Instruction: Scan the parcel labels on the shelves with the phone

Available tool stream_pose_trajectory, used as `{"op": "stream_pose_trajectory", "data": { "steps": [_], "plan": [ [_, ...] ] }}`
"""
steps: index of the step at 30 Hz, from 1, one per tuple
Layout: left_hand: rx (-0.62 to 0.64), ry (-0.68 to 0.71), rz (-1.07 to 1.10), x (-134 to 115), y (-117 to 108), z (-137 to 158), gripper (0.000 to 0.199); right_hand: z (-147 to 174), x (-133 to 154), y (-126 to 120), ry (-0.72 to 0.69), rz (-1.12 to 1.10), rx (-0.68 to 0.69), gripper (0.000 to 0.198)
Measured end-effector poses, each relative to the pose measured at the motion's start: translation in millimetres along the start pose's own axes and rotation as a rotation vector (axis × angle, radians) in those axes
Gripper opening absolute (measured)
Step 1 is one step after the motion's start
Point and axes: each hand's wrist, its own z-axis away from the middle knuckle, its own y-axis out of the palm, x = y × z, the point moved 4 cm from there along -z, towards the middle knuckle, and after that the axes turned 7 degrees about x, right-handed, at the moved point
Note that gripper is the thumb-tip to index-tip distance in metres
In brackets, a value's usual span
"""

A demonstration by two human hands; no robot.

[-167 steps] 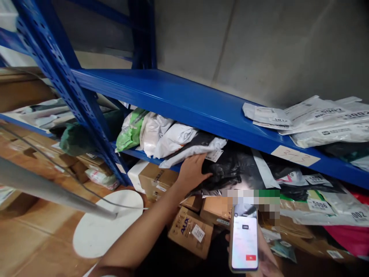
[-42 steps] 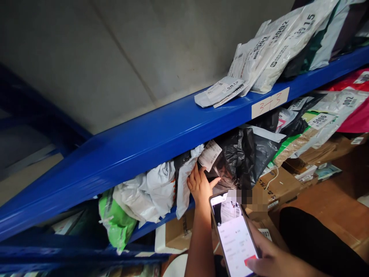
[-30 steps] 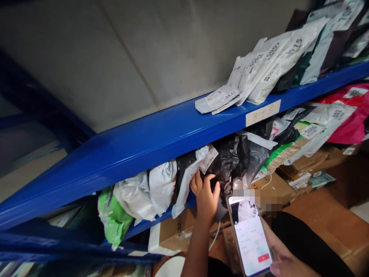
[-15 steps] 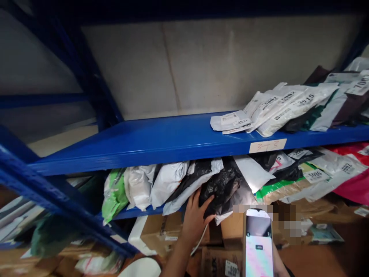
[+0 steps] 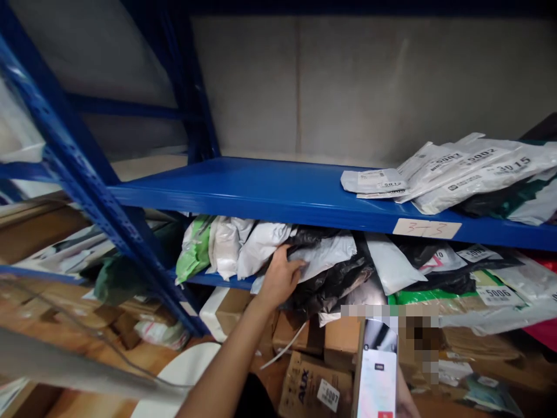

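Note:
My left hand (image 5: 281,277) reaches into the lower shelf row, its fingers curled over the edge of a black-and-white mailing bag (image 5: 326,255). The fingertips are partly hidden by the plastic. Just left of it lean white mailing bags (image 5: 263,247) and a green bag (image 5: 194,247). A crumpled black bag (image 5: 335,284) lies to the right of the hand. At the bottom of the view my right hand (image 5: 408,397) is closed round a smartphone (image 5: 378,377) with its screen lit and facing me.
Above runs a blue shelf (image 5: 243,188) with a stack of labelled white parcels (image 5: 470,168) at its right. A blue upright post (image 5: 108,215) stands at the left. Below are cardboard boxes (image 5: 311,383) and a round white seat-like top (image 5: 187,366). A blurred bar (image 5: 87,360) crosses the lower left.
My left hand has moved from the black bag up to the black-and-white bag, which now tips over to the right. The view has swung left; the phone is still held.

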Motion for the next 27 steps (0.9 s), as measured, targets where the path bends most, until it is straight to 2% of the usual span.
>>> {"op": "stream_pose_trajectory", "data": {
  "steps": [2, 5, 6, 8, 9, 11, 13, 16, 19, 21, 24, 25, 27],
  "plan": [
    [0.031, 0.021, -0.073, 4.0, -4.2, -2.8, 0.035, -0.8, -3.3, -2.0, 0.016, -0.104, -0.028, 0.082],
    [0.006, -0.009, -0.128, 0.5, 1.7, -2.1, 0.060, -5.9, -3.3, 5.3, 0.038, -0.300, -0.041, 0.079],
    [-0.007, -0.023, -0.145, -2.0, 6.0, -2.6, 0.058, -7.9, -1.8, 8.7, 0.037, -0.371, -0.057, 0.078],
    [-0.058, -0.073, -0.186, -6.8, 13.4, -5.7, 0.037, -11.6, 3.6, 14.4, 0.016, -0.463, -0.097, 0.079],
    [-0.097, -0.103, -0.200, -9.5, 15.9, -7.9, 0.027, -13.3, 7.5, 16.8, 0.003, -0.463, -0.102, 0.079],
    [-0.151, -0.113, -0.192, -17.7, 19.6, -12.2, 0.018, -16.5, 16.6, 20.2, -0.018, -0.417, -0.074, 0.078],
    [-0.104, -0.014, -0.133, -29.4, 23.4, -15.8, 0.019, -21.1, 25.6, 23.1, -0.025, -0.350, -0.008, 0.076],
    [0.104, 0.148, 0.006, -36.6, 22.5, -17.8, 0.021, -36.0, 37.6, 30.3, -0.058, -0.305, 0.080, 0.072],
    [0.267, 0.111, -0.054, -15.1, 8.1, -22.0, 0.036, -65.6, 46.7, 47.7, -0.080, -0.309, 0.117, 0.066],
    [0.300, 0.049, -0.236, 7.4, -2.9, -27.1, 0.031, -89.9, 53.1, 62.8, -0.117, -0.317, 0.126, 0.063],
    [0.267, -0.011, -0.383, 32.3, -10.5, -35.3, 0.061, -118.5, 59.5, 76.9, -0.183, -0.357, 0.087, 0.073],
    [0.240, -0.027, -0.389, 35.9, -9.8, -38.7, 0.063, -123.4, 60.2, 77.6, -0.199, -0.349, 0.072, 0.076],
    [0.163, -0.077, -0.358, 37.1, -4.0, -47.9, 0.053, -125.8, 60.0, 75.0, -0.201, -0.306, 0.072, 0.078]
  ]
}}
